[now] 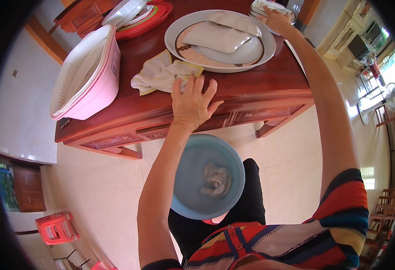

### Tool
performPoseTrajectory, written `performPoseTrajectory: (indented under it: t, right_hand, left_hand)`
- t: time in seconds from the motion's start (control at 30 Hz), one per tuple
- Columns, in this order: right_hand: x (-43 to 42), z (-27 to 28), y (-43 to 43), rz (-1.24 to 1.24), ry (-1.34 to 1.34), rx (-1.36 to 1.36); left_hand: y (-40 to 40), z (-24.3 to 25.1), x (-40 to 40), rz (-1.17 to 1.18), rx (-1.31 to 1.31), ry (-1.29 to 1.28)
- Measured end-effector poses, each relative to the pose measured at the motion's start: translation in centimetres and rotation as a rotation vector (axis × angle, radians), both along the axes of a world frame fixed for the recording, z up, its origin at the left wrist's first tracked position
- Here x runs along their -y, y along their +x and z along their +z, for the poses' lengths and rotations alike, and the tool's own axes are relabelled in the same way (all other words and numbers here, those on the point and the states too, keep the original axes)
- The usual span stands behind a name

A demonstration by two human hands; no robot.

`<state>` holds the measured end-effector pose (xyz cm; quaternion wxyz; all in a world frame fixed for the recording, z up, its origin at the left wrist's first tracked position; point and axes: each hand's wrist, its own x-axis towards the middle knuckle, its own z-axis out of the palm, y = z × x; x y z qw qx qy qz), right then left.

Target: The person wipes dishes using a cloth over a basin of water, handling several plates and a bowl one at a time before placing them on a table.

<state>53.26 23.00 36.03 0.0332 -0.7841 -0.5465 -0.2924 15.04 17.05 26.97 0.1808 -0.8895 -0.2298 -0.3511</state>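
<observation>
My left hand (193, 103) lies palm down at the table's front edge, fingers apart. Its fingertips touch a crumpled white cloth with yellow edging (162, 75). Behind the cloth sits a large round dish with a brown-and-peach band (202, 60), holding two pale, square-looking dishes (214, 36) that overlap. At the far right corner my right hand (277, 21) reaches onto a stack of patterned dishes (259, 4). Its fingers touch the top dish, but their grip is partly hidden. Below, a blue basin of cloudy water (189, 182) contains a wet, twisted cloth (217, 180).
Pink and white plastic baskets (108, 81) stand at the left of the carved wooden table (130, 111). Red plates and white bowls (126, 17) are stacked behind. A red plastic stool (54, 227) stands on the floor at left, and a fan (394, 96) at far right.
</observation>
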Motion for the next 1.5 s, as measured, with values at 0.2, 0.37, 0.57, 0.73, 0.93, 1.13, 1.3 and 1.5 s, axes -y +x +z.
performPoseTrajectory:
  t: [0.2,0.37,0.57,0.73,0.93,1.13,1.3,1.5]
  right_hand:
    - [-0.5,1.7,-11.3,0.534,0.534,0.128]
    - [-0.3,3.1,-13.8,0.287,-0.087,-0.178]
    - [-1.0,3.0,-13.1,0.164,-0.058,0.055]
    - [-0.8,2.4,-10.1,0.226,0.155,-0.066]
    - [3.6,5.5,-11.3,0.369,0.444,0.045]
    - [15.9,7.3,-16.3,0.560,0.651,-0.465]
    - [23.5,1.0,-21.0,0.663,0.662,-1.080]
    - [29.5,-12.1,-24.0,0.396,0.448,-1.743]
  left_hand:
    - [-0.1,0.3,0.2,0.005,-0.016,-0.013]
    - [0.6,0.3,0.4,-0.027,0.028,-0.002]
    - [0.1,0.1,0.3,-0.013,0.020,-0.019]
    - [0.3,0.6,0.8,-0.017,0.010,-0.004]
    - [0.4,0.8,0.9,0.004,-0.024,-0.035]
    - [0.5,1.0,1.5,0.071,-0.109,0.026]
    - [-2.2,-0.4,5.4,0.115,-0.304,0.047]
    - [-10.2,-4.8,16.9,-0.573,0.100,-1.538]
